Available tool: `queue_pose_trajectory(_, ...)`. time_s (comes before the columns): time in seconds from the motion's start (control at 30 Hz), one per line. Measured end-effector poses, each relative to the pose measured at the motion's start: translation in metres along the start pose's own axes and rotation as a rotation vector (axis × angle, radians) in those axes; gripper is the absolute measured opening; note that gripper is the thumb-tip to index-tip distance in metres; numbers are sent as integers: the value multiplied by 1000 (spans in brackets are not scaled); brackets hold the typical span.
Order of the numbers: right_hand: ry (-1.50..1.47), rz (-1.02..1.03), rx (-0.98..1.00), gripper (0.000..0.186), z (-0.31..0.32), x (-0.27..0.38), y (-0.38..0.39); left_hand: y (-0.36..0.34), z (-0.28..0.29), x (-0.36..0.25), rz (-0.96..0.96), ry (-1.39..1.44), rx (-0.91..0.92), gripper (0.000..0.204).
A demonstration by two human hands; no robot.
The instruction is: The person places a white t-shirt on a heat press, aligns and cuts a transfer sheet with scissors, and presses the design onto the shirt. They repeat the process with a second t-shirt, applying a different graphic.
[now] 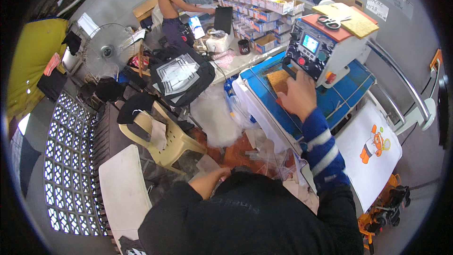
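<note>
My right hand [301, 95], below a dark blue sleeve with pale reflective bands, is at the front of a boxy press-like machine [309, 52] with a small lit screen and a red button. Its fingers close on a short black handle [289, 70], and the thumb sticks out to the left. Under the hand lies a blue bed [257, 78] with a brown patch [277, 81] on it. My left hand [222, 174] is held close against my body. Its fingers are mostly hidden by my black top.
Scissors [334, 21] lie on orange and yellow pads atop the machine. A white cloth with an orange cartoon print [373, 144] hangs at right. A cream plastic chair [163, 137], a white table [123, 193] and a fan [108, 51] stand left. A person [171, 4] works by stacked boxes [264, 16].
</note>
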State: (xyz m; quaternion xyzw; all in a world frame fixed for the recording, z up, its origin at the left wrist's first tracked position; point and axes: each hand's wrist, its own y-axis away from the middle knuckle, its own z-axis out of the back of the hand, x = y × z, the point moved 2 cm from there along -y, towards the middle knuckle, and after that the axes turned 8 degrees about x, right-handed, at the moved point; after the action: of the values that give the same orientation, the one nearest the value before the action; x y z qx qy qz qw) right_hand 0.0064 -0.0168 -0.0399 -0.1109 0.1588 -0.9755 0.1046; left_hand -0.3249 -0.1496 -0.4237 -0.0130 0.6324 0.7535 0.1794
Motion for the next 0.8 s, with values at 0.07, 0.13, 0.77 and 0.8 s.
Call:
queue_pose_trajectory(0.07, -40, 24, 25, 37, 11, -5, 26, -18, 12, 11, 20, -30, 63, 39)
queue_pose_trajectory(0.13, -67, 26, -13, 34, 23, -13, 56, -35, 40, 15, 23, -78, 90, 39)
queue_pose_trajectory(0.77, 199, -1066, -1143, 72, 55, -112, 193, 13, 471, 120, -279, 209, -1167, 21)
queue_pose_trajectory(0.8, 260, -1103, -1129, 68, 58, -117, 200, 33, 500, 92, -447, 165, -1254, 19)
